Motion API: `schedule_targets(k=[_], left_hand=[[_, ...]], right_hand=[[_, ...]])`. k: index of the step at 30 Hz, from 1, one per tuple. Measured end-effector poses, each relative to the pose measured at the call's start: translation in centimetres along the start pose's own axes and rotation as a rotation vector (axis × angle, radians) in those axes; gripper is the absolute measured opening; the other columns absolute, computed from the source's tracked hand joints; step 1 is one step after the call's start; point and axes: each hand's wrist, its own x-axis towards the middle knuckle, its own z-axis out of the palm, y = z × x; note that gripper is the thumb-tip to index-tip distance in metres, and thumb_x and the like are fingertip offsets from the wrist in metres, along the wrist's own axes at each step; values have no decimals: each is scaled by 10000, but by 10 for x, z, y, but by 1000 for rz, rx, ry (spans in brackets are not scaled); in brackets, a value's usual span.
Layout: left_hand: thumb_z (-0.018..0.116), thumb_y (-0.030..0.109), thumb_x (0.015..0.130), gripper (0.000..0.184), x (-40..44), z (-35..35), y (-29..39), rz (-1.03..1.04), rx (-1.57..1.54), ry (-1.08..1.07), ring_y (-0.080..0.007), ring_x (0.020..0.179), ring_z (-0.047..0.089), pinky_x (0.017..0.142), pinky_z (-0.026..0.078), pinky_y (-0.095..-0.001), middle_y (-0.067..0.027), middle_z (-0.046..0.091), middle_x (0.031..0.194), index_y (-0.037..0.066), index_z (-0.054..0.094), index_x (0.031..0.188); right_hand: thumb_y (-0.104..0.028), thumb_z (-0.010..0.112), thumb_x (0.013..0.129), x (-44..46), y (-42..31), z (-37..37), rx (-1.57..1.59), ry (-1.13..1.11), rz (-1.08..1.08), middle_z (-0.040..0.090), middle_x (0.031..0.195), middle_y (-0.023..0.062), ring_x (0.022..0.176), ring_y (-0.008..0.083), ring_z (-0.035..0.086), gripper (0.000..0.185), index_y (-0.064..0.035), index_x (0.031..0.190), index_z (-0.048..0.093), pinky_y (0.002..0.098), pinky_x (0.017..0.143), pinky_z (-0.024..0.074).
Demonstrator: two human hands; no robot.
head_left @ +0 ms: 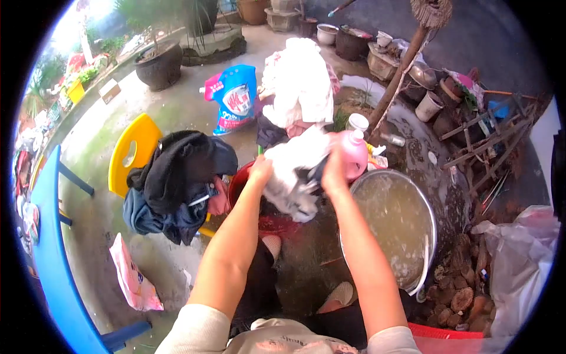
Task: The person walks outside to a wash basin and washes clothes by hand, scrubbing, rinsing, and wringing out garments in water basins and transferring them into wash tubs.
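Note:
A wet white and dark cloth (292,168), probably a garment, is stretched between my two hands above a red basin (277,225). My left hand (260,170) is closed on its left side, next to a small green thing I cannot make out. On the right side, my right hand (334,174) grips the cloth by a dark part; its fingers are partly hidden. Just beyond that hand stands a pink bottle (354,152). To the right is a large metal tub (433,224) of cloudy water.
Dark clothes (177,177) are heaped on a yellow chair (134,144) at left. A blue detergent bag (237,99) and a pile of white laundry (303,79) lie ahead. A wooden post (396,79) rises at right; a blue table (50,236) borders the left.

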Motion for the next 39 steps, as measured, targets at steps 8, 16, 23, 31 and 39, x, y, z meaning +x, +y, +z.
schedule_targets(k=[8,16,23,31,39], left_hand=[[560,268,836,300,-23,-29,35,-106,-288,137,-241,938,611,842,445,-351,-123,665,992,67,648,1041],[593,256,817,258,-41,-43,69,-16,-525,-38,-94,812,561,673,387,-265,8,617,874,119,613,1035],[608,171,793,294,-68,-52,88,93,-530,-102,-154,893,588,786,428,-285,-64,647,937,14,624,1042],[618,269,832,432,-55,-40,83,-53,-715,-265,-206,997,572,893,404,-385,-78,610,1077,40,539,1189],[551,599,846,865,-36,38,124,-234,-1316,-325,-294,1344,306,1049,330,-474,-135,260,1494,70,225,1447]], right_hand=[[-93,691,733,15,30,10,-872,-681,-31,543,1212,233,1149,368,518,589,-17,1266,452,409,972,420],[-445,797,654,150,58,54,-506,-75,239,326,1400,267,1222,368,450,1103,-60,1454,142,446,929,451],[-354,788,630,175,86,125,-1033,-53,-27,239,1431,323,1090,507,514,963,-132,1417,281,470,936,449],[-38,500,758,235,15,40,-38,-73,-159,598,798,45,621,134,550,265,-33,1006,594,271,557,483],[-17,466,796,123,-211,-35,366,-184,-479,596,922,29,826,125,567,226,-51,993,573,275,745,474]])
